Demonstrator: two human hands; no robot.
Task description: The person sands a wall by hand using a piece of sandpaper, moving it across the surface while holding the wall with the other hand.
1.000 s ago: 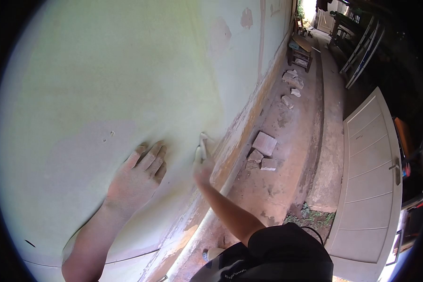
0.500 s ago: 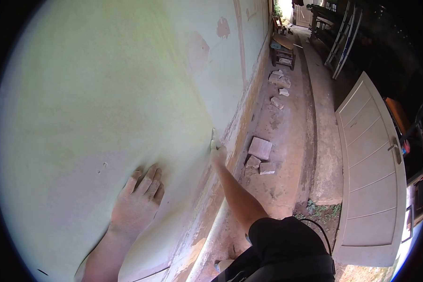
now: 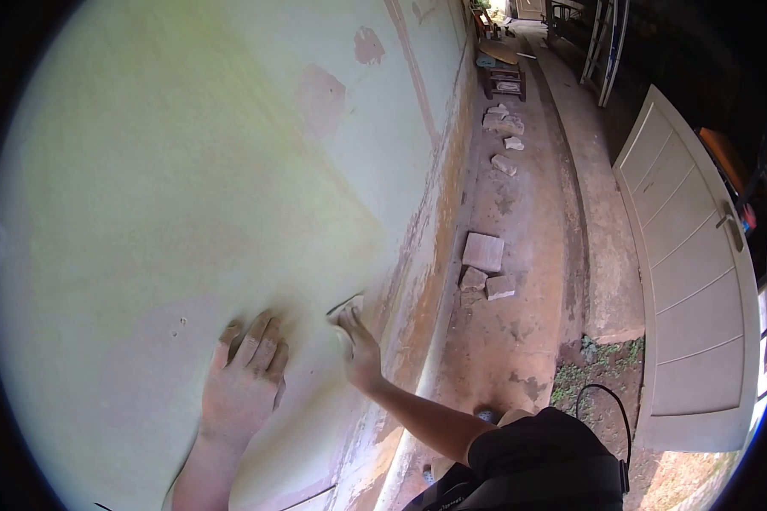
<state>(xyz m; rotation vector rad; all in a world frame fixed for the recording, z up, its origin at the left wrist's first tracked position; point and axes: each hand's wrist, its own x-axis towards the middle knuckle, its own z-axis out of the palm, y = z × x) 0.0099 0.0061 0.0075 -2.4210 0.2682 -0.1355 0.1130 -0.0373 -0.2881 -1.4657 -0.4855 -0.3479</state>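
Observation:
A pale green wall (image 3: 187, 204) fills the left of the view, with purplish-grey patches on it. My left hand (image 3: 240, 375) lies flat on the lower wall, fingers stretched out and dusty, holding nothing. To its right, my right hand (image 3: 360, 345) presses a thin folded piece of sandpaper (image 3: 347, 305) against the wall. The sheet has a dark lower edge and sticks out past the fingertips; the part under the fingers is hidden.
Stone blocks (image 3: 483, 252) and broken chunks (image 3: 504, 122) lie on the walkway beside the wall. Farther back stand a small rack (image 3: 505, 83) and a ladder (image 3: 601, 51). A white door panel (image 3: 690, 281) leans at the right, near small green plants (image 3: 584, 370).
My right hand has come down and left along the wall, nearer my left hand, and the sandpaper now shows. My left hand stays flat on the wall. The view has shifted slightly.

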